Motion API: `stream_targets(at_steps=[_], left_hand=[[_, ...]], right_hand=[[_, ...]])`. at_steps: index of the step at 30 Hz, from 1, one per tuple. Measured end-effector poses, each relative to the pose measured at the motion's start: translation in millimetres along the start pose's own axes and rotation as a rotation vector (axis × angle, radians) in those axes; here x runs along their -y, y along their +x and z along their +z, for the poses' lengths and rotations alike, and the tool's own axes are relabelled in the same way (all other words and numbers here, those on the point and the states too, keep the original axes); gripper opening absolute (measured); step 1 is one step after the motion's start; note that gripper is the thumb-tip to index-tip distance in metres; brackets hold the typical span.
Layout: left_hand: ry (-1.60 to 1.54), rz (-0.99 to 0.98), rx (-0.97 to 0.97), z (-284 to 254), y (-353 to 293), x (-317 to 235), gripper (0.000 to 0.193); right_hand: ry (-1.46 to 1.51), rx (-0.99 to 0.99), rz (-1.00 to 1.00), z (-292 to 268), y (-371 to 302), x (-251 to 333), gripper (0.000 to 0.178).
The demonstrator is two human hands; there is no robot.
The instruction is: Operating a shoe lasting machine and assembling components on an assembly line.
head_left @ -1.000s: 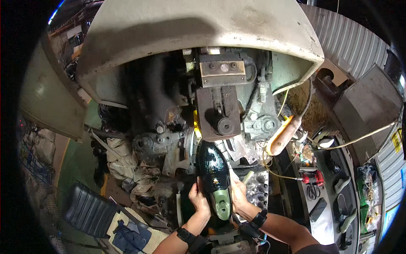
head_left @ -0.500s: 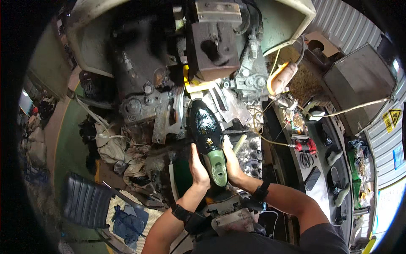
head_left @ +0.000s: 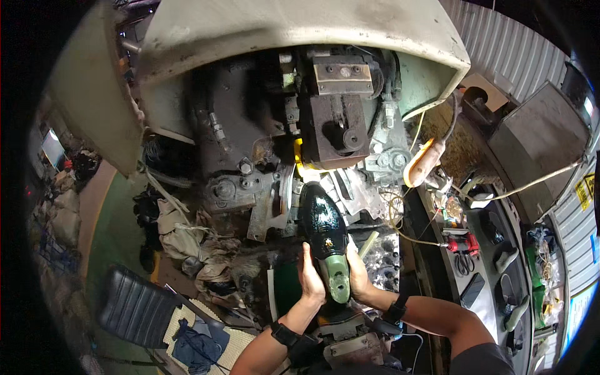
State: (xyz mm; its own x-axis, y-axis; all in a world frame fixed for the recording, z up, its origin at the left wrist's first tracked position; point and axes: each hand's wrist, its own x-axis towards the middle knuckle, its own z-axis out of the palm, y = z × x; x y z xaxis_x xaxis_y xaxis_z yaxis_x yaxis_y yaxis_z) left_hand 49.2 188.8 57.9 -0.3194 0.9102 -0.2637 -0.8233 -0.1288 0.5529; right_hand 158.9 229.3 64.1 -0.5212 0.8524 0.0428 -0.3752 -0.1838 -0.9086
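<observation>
Holding black shoe (head_left: 323,215) between left grip (head_left: 312,279) and right grip (head_left: 360,276); likely stiff on green mould (head_left: 338,279), slippery where glossy, best clasped heel-side.

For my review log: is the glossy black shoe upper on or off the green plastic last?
On: the black upper wraps the green last, whose heel end protrudes.

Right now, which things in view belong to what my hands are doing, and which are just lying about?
Seem to belong to the job:
- black shoe upper on a green last, between your left hand and right hand
- grimy machine ahead

Seem just lying about:
- red tool on the right-hand bench
- blue cloth on the chair
- crumpled pale cloth
</observation>
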Motion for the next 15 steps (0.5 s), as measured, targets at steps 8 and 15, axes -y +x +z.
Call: stream_targets(at_steps=[8, 15], left_hand=[[0.967, 0.764, -0.773, -160.3, -21.3, -54.5, 0.042], [1.461, 0.632, -0.830, -203.7, -53.6, -65.3, 0.042]], right_hand=[[-0.240, -0.283, 0.187, -69.5, -35.2, 66.2, 0.038], [-0.093, -0.512, 0.195, -159.6, -71.8, 70.1, 0.031]])
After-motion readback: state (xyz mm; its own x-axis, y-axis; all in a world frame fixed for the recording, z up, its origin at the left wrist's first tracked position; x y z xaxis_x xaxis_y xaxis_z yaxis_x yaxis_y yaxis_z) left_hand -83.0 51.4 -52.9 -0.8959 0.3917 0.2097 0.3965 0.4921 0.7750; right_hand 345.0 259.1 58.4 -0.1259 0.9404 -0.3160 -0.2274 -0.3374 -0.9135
